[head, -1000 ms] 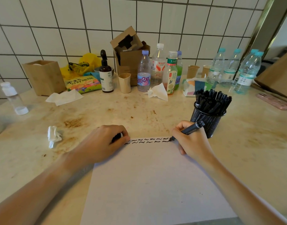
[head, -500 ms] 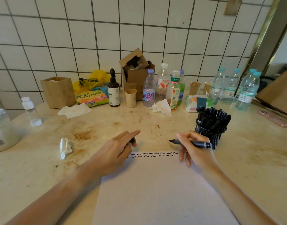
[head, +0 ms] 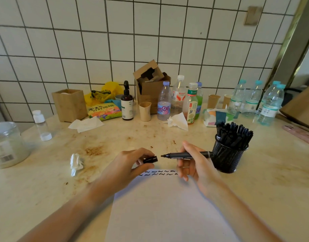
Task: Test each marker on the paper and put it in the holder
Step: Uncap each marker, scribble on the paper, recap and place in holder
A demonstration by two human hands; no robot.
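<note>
A white sheet of paper [head: 167,206] lies on the counter in front of me, with two rows of black squiggles along its far edge. My right hand [head: 194,165] holds an uncapped black marker [head: 185,155] level above the paper, tip pointing left. My left hand [head: 129,165] pinches the marker's black cap [head: 150,159], its open end facing the tip a short gap away. A black mesh holder [head: 227,159] packed with several black markers stands just right of my right hand.
A crumpled tissue [head: 76,163] lies left of the paper. Along the tiled wall stand bottles [head: 164,102], a cardboard box [head: 150,88], paper cups, a wooden box [head: 69,103] and a snack bag. A plastic jar [head: 7,144] sits far left, a pink phone [head: 300,133] far right.
My right hand lifted the marker off the paper and turned it level. My left hand rose from the paper's edge and brought the cap up toward the tip. The camera tilted upward.
</note>
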